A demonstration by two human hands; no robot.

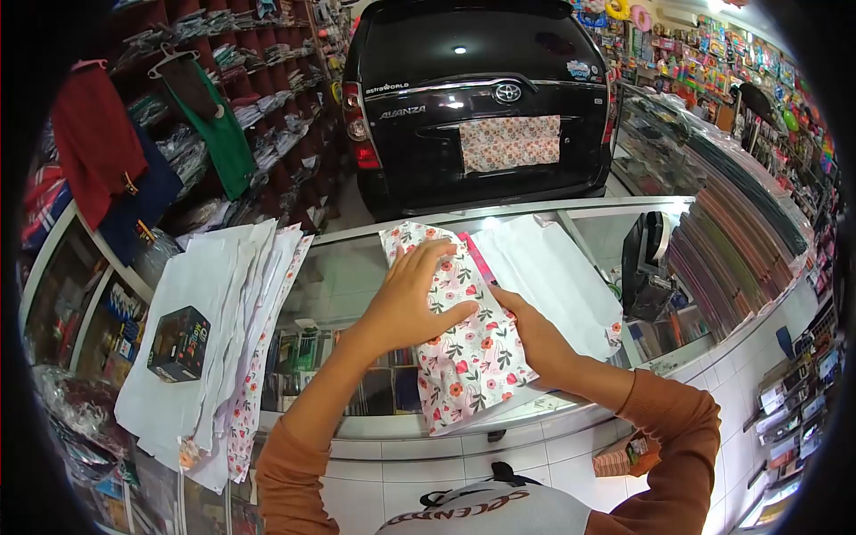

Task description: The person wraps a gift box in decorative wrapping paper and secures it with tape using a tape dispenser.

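- Surface (pixel 334 272): glass-topped, near stocked shelves (pixel 259 76) (black car (pixel 473 58) parked beyond).
- Floral paper (pixel 464 379): on the surface, beneath left grip (pixel 412 299), digits spread apart.
- Right grip (pixel 539 343): at the paper's right edge; closure cannot be determined.

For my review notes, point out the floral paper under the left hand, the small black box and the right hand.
Floral paper (pixel 474 359): head view, middle of its patterned face.
Black box (pixel 184 343): head view, its printed face.
Right hand (pixel 539 341): head view, back of the hand.
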